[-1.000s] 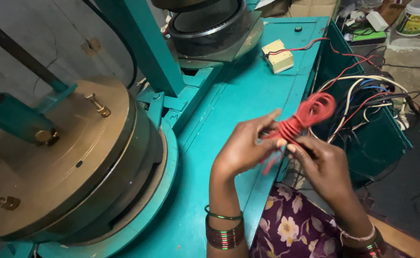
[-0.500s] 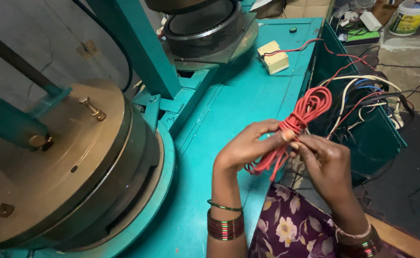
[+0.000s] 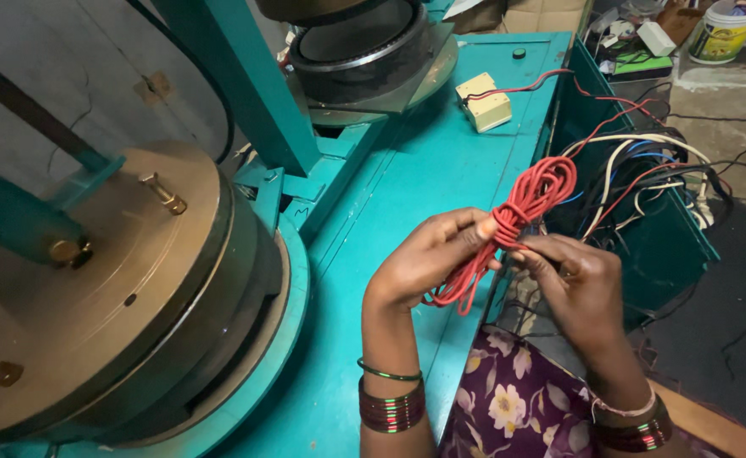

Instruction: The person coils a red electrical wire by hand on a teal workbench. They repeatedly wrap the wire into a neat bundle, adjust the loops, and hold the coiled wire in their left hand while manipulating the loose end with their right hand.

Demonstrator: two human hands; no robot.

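At the far left of the frame sits a large round brass-coloured disc [image 3: 93, 288] with short pins standing up from it, set in the teal machine bed [image 3: 407, 170]. A second round die [image 3: 360, 47] stands at the upper middle, behind a slanted teal post.

Moving toward the centre, our left hand [image 3: 428, 259] is closed around a bundle of red wire [image 3: 517, 212], thumb and fingers pinching it just below its waist, with loose loops hanging out under the palm. The coil's upper loops fan out above both hands, toward the upper right of centre. Our right hand [image 3: 576, 284] meets it from the other side, fingertips narrowed onto the wrapped middle of the bundle (exactly which strand they pinch we cannot tell).

Above the hands, a small cream box [image 3: 485, 102] rests on the bed, with a red lead running off it to the right. At the right edge, a tangle of white, red and dark cables [image 3: 644, 170] spills over the teal side panel.

We judge the risk to be slack: if either pinch loosens, the wrap could spring open, and the hanging loops could snag in that cable tangle just beside them.
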